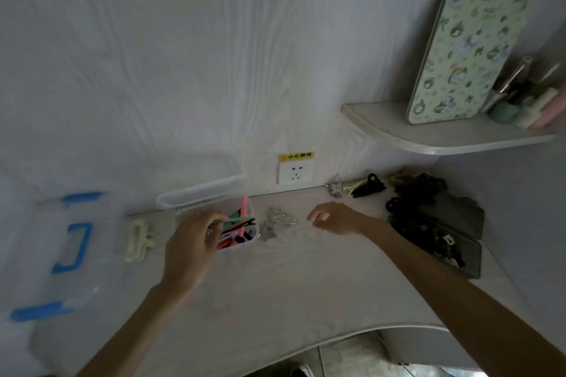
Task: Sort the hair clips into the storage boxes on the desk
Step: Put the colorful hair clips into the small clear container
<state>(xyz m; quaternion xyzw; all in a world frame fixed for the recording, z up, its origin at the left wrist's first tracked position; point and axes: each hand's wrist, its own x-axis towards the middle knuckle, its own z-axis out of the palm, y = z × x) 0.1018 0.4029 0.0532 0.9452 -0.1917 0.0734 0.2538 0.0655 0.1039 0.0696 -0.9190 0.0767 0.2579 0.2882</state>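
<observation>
- At the surface's (275, 285) left edge we see a large clear plastic storage box with blue latches (66, 254), blurred; what it holds we cannot tell.
- Just right of it, near the back edge, a cream claw clip (137, 240) lies loose.
- Our left hand (190, 246) has its fingers curled at the rim of the small clear box of coloured slim clips (237, 228); whether they pinch a clip or only the box wall is unclear, so we judge this hand is dropping one in or steadying the box.
- Beside that box on the right, a little heap of silver metal clips (277, 222) waits unsorted.
- Our right hand (333, 219) hovers above the surface just beyond the heap, fingers loosely curled and holding nothing.
- To do this well, we should keep the small box steady and lift one silver clip at a time, so they don't tangle.
- Toward the right back corner lie black claw clips (367, 187) and a dark tray of black clips (441, 232).
</observation>
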